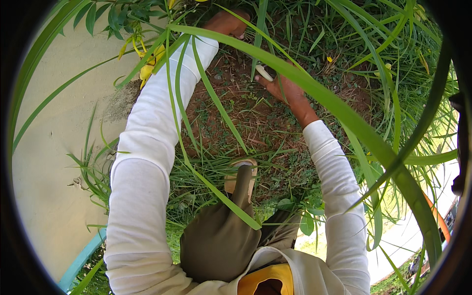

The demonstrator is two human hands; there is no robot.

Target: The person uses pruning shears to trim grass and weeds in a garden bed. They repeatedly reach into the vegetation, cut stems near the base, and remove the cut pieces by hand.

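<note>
My left hand [228, 24] reaches to the top of the view, among grass at the foot of the wall; its fingers are bent, and what they touch is hidden by grass. To the right, my right hand [285, 86] is low over the soil, its fingers around a pale handle [264, 73] that shows beside the thumb. The far end of this tool is hidden in the grass. Reddish soil [236, 107] with small weeds and dry stalks lies between and below my hands.
A cream wall [62, 147] stands at the left, with yellow flowers [146, 70] beside my left sleeve. Long green blades [332, 99] cross close before the camera. Dense grass [416, 84] grows at the right. My shoe [241, 177] stands on cut-looking grass below.
</note>
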